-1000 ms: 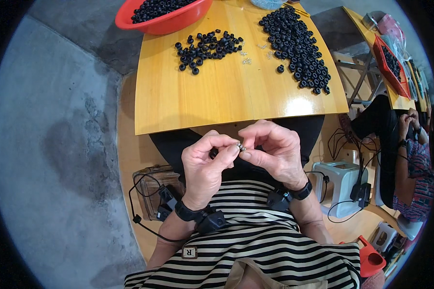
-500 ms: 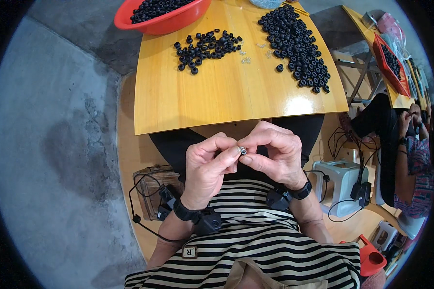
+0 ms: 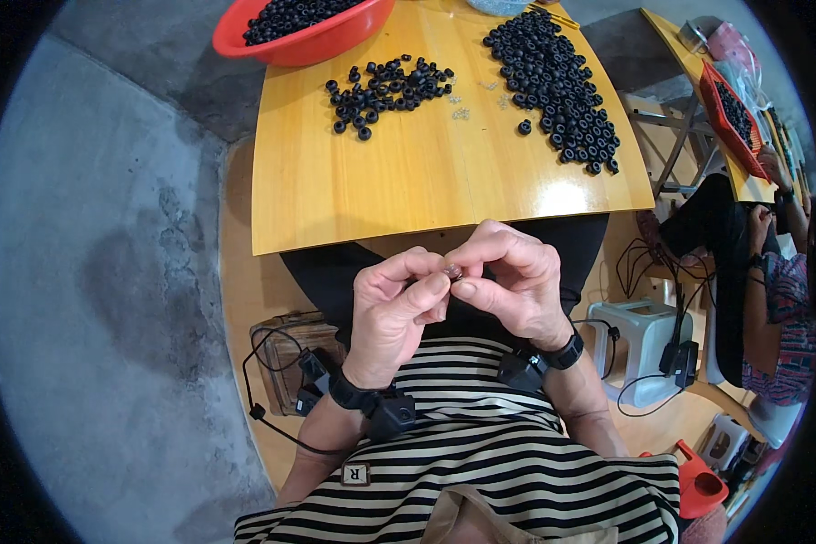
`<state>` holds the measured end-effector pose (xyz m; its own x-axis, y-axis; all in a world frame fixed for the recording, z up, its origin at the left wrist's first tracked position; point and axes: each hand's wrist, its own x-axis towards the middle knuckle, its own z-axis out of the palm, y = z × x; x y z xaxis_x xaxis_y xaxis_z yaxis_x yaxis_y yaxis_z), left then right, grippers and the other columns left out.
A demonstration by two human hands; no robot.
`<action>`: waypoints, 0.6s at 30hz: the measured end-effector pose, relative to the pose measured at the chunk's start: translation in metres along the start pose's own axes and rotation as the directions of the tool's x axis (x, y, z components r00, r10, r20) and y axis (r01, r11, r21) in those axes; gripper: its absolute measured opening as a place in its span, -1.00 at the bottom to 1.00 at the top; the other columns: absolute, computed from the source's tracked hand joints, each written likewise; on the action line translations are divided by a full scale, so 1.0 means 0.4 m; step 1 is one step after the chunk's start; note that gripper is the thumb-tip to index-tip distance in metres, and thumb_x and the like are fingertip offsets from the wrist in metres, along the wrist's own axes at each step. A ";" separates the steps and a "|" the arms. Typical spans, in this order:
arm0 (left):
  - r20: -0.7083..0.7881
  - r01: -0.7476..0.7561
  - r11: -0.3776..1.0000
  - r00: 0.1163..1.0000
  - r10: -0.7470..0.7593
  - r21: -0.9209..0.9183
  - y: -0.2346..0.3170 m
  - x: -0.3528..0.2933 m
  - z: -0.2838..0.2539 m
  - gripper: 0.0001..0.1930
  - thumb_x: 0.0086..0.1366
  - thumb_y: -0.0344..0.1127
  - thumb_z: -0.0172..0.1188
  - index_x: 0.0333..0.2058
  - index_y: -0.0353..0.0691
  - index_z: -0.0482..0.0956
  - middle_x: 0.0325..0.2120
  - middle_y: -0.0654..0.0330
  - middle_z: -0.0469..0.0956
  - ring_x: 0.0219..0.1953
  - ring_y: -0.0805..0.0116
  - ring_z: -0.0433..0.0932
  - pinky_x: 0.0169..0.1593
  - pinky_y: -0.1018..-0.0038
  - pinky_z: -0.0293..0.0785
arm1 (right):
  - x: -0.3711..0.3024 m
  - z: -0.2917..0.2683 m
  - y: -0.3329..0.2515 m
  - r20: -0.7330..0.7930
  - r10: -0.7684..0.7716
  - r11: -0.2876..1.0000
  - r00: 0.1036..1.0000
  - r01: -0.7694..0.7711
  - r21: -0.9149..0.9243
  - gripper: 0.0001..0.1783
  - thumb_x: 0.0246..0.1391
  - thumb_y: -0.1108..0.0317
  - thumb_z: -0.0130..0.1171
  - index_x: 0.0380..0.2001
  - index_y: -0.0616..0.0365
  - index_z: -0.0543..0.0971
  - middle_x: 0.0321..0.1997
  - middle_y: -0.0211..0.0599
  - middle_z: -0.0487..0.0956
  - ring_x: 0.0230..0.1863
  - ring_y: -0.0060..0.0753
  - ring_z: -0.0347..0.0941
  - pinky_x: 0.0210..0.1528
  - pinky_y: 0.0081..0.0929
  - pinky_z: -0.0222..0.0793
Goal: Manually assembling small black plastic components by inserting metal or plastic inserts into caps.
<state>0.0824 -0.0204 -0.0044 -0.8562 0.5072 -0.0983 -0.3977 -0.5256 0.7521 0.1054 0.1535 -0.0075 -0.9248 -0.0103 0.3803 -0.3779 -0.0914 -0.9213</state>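
Observation:
In front of my lap, just off the table's near edge, both hands meet at a small dark ring-shaped part [image 3: 454,273] with a shiny bit on it. My left hand [image 3: 392,313] pinches it between thumb and forefinger. The thumb and forefinger of my right hand [image 3: 515,283] close on its other side. Fingertips cover most of the part, so its exact kind does not show. Ahead on the yellow wooden table [image 3: 381,186] lie a loose group of small black rings [image 3: 390,89] and a larger pile of black rings [image 3: 562,91] to the right.
A red basin [image 3: 335,41] full of black pieces stands at the far left of the table. Tiny clear bits [image 3: 461,114] lie between the piles. At right, a co-worker's hand [image 3: 772,165] is by a red basket [image 3: 730,118]. A pale stool [image 3: 639,349] and cables are below.
My right fingers have shifted and the part has turned between my fingertips, its ring opening now less visible. At right, one hand of the co-worker has moved up to the red basket.

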 end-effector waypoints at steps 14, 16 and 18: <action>-0.092 0.068 0.996 0.994 -0.063 0.060 -0.022 0.026 -0.016 -0.85 0.30 -0.43 0.26 -0.18 -0.33 0.64 -0.60 0.35 0.49 -0.58 0.63 0.38 -0.57 0.72 0.14 | 0.188 -0.157 0.166 -0.284 -0.054 0.435 0.957 -0.233 -0.870 -0.78 0.00 0.38 0.28 -0.26 0.23 0.61 -0.35 -0.14 0.59 -0.37 -0.10 0.55 -0.30 -0.28 0.47; -0.081 0.080 0.995 0.994 -0.075 0.063 -0.023 0.027 -0.025 -0.84 0.31 -0.41 0.24 -0.17 -0.33 0.64 -0.61 0.36 0.48 -0.59 0.63 0.37 -0.57 0.72 0.14 | 0.195 -0.161 0.177 -0.300 -0.060 0.391 0.952 -0.254 -0.885 -0.78 0.00 0.38 0.28 -0.27 0.23 0.60 -0.35 -0.14 0.60 -0.36 -0.07 0.56 -0.29 -0.26 0.46; -0.084 0.082 0.994 0.994 -0.076 0.070 -0.024 0.028 -0.028 -0.83 0.34 -0.40 0.22 -0.16 -0.34 0.64 -0.63 0.36 0.47 -0.60 0.63 0.36 -0.57 0.71 0.14 | 0.196 -0.164 0.188 -0.310 -0.089 0.394 0.947 -0.252 -0.884 -0.77 -0.01 0.38 0.28 -0.26 0.22 0.60 -0.36 -0.14 0.60 -0.37 -0.08 0.56 -0.30 -0.26 0.46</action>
<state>0.0729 -0.0174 -0.0200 -0.8483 0.4863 -0.2097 -0.4425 -0.4334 0.7851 0.0014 0.2110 -0.0522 -0.8554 0.3071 0.4172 0.0453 0.8466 -0.5303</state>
